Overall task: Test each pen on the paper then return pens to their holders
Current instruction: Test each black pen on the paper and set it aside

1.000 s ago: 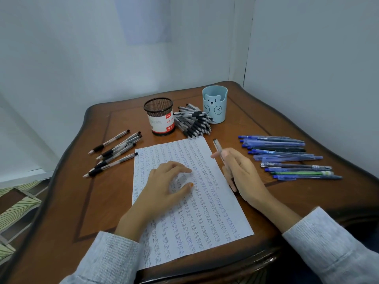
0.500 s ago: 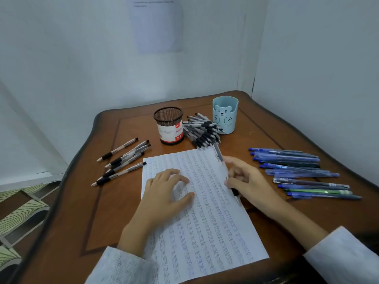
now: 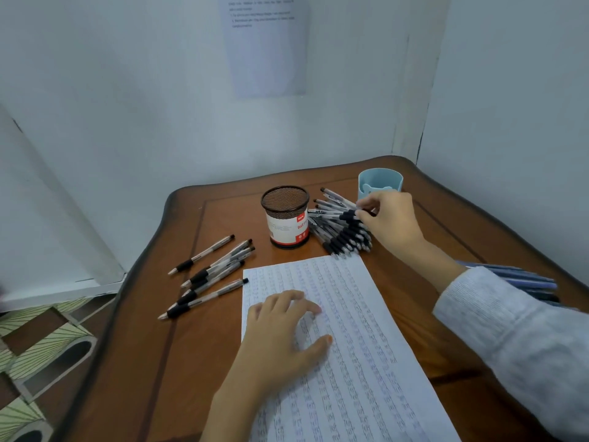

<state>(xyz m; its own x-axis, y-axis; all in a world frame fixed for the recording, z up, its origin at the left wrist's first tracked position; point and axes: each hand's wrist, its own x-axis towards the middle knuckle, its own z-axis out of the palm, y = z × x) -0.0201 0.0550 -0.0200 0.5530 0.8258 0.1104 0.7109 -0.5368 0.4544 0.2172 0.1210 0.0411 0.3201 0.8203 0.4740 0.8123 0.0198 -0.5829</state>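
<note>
Left hand (image 3: 280,339) flat on paper (image 3: 366,346), lower centre, fingers relaxed, right hand (image 3: 392,221) upper right, fingertips pinching a pen (image 3: 339,198) atop pile (image 3: 344,234), between mesh holder (image 3: 285,215) and blue cup (image 3: 381,181), loose pens (image 3: 210,275) centre left.

Single head view, close above table (image 3: 204,362), facing forward and down; edges seemingly warped.

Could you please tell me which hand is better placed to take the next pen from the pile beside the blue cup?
The right hand: its fingertips are at the pen pile, while the left hand rests on the paper, farther from the pile, and seems to steady the sheet for testing.
</note>
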